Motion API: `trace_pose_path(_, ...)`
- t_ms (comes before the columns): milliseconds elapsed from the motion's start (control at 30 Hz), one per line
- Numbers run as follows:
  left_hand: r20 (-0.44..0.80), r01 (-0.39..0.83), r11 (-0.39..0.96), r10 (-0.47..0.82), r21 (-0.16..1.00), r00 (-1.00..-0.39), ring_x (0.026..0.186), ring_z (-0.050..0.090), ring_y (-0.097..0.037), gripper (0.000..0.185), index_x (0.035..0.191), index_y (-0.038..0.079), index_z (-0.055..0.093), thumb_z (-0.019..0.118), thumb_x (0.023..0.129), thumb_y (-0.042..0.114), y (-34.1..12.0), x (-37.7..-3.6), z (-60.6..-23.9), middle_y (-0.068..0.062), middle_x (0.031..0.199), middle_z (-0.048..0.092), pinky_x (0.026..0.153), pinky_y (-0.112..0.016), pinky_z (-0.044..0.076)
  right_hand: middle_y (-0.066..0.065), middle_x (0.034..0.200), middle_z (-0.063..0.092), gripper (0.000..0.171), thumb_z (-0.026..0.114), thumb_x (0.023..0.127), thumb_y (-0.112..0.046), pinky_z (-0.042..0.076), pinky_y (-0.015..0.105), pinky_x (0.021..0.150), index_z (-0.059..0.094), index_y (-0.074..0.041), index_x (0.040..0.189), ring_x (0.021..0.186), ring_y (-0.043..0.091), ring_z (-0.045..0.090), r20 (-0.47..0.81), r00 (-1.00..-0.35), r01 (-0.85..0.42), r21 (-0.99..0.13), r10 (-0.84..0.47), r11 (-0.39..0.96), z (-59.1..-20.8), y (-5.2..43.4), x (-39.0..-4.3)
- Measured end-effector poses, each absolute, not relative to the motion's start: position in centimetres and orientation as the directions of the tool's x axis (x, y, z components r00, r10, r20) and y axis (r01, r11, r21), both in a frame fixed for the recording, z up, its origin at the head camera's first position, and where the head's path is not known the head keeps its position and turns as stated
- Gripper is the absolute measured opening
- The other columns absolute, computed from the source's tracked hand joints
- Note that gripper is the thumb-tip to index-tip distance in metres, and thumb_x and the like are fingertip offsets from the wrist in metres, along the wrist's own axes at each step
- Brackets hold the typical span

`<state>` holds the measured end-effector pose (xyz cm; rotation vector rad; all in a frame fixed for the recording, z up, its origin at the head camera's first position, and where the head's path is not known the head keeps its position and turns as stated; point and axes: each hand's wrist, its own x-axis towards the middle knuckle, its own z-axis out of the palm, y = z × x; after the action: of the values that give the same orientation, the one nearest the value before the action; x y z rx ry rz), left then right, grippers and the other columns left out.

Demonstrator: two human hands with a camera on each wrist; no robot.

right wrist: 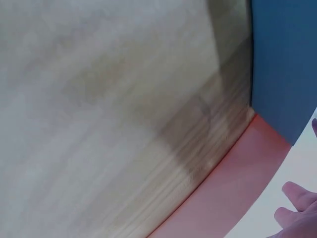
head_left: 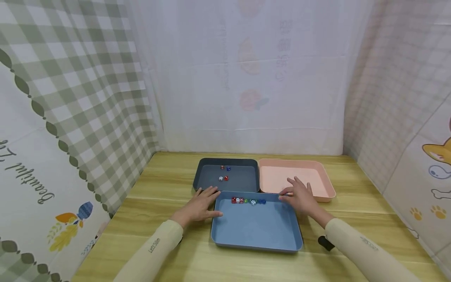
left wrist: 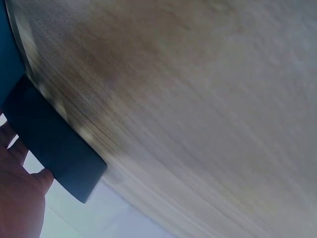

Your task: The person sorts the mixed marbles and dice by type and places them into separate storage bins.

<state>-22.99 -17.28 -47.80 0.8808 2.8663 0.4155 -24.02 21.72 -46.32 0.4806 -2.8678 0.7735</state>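
A blue tray [head_left: 257, 231] lies in front of me. Along its far edge runs a row of small dice: a red die [head_left: 234, 200] at the left end, then white, red and green ones, and dark blue dice [head_left: 262, 201] at the right. A larger pale die [head_left: 253, 202] sits just in front of the row. My left hand [head_left: 199, 205] rests at the blue tray's far left corner, fingers extended and thumb over the rim. At the far right corner is my right hand [head_left: 300, 197], thumb and index fingertip close at the rim, other fingers spread.
Behind the blue tray, a dark grey tray [head_left: 211, 184] holds several red, white and blue dice [head_left: 228, 168]. Beside it stands a pink tray [head_left: 278, 174], partly under my right hand. All rest on a wooden table [head_left: 158, 176] with cloth hung around it.
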Motion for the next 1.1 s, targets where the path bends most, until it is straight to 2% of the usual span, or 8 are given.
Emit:
trace_pose_path(233,-0.051,0.542,0.792,0.576,0.281,-0.816,0.15,0.017,-0.03,0.083,0.156,0.01,0.032,0.057,0.094,0.06,-17.4,-23.3,-47.9,-0.012,0.162,0.025,0.118,-0.058,0.009,0.034,0.146,0.039,0.015,0.073,0.09,-0.023,0.002,0.077,0.105,0.08,-0.01,0.094,0.142,0.055,0.017,0.202,-0.952,-0.302,-0.511,-0.229,0.805,-45.9,22.7,-25.4)
trace_pose_path(533,-0.057,0.583,0.771,0.614,0.256,-0.787,0.149,0.017,-0.033,0.064,0.156,0.007,0.032,0.05,0.103,0.039,-17.8,-23.4,-47.7,-0.015,0.162,0.024,0.117,-0.06,0.011,0.037,0.147,0.036,0.024,0.069,0.094,-0.025,0.003,0.078,0.104,0.077,-0.005,0.104,0.141,0.056,0.017,0.197,-0.96,-0.278,-0.544,-0.201,0.792,-45.5,24.0,-27.1)
trace_pose_path(733,-0.07,0.583,0.773,0.615,0.248,-0.785,0.15,0.015,-0.032,0.066,0.157,0.009,0.029,0.048,0.104,0.043,-17.9,-23.5,-47.8,-0.013,0.163,0.021,0.117,-0.059,0.009,0.038,0.147,0.033,0.032,0.065,0.097,-0.026,0.002,0.079,0.103,0.073,-0.001,0.115,0.142,0.056,0.014,0.153,-0.978,-0.206,-0.565,-0.143,0.799,-46.0,25.1,-28.6)
trace_pose_path(1100,-0.089,0.57,0.78,0.606,0.259,-0.79,0.15,0.014,-0.031,0.068,0.157,0.01,0.029,0.048,0.103,0.047,-17.9,-23.8,-47.8,-0.011,0.163,0.022,0.118,-0.057,0.007,0.036,0.145,0.039,0.034,0.06,0.099,-0.028,0.007,0.08,0.101,0.071,-0.003,0.119,0.14,0.054,0.02,0.09,-0.995,-0.095,-0.562,-0.054,0.821,-47.3,25.8,-30.2)
